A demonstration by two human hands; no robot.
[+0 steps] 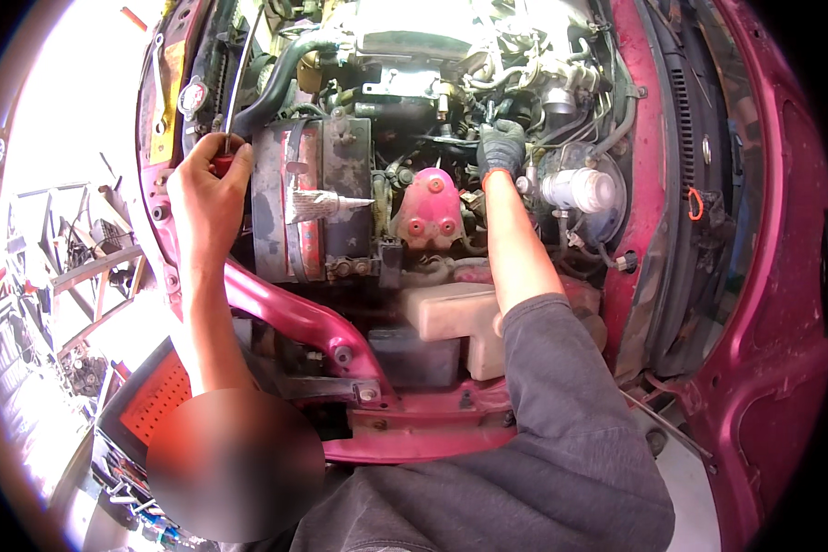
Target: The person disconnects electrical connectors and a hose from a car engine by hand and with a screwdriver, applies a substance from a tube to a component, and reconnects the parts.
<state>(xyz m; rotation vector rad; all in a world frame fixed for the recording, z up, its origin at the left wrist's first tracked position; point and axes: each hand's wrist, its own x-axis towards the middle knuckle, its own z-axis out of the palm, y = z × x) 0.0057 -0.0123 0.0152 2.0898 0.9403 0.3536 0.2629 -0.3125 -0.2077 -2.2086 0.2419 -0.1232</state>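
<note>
My bare left hand is closed around a long thin metal rod with a red grip, at the left edge of the engine bay. The rod's shaft runs up from my fingers beside a black hose. My right hand, in a dark glove with an orange cuff, reaches deep into the engine. Its fingers are curled among wires and thin lines; what they grip is hidden. Just to its right is a white cylindrical reservoir. A blurred patch covers my left elbow area.
A large dark strapped housing stands between my arms, near a pink metal bracket. A beige plastic box sits closer to me. The wrench lies on the left rim. Outside are an orange perforated panel and loose tools.
</note>
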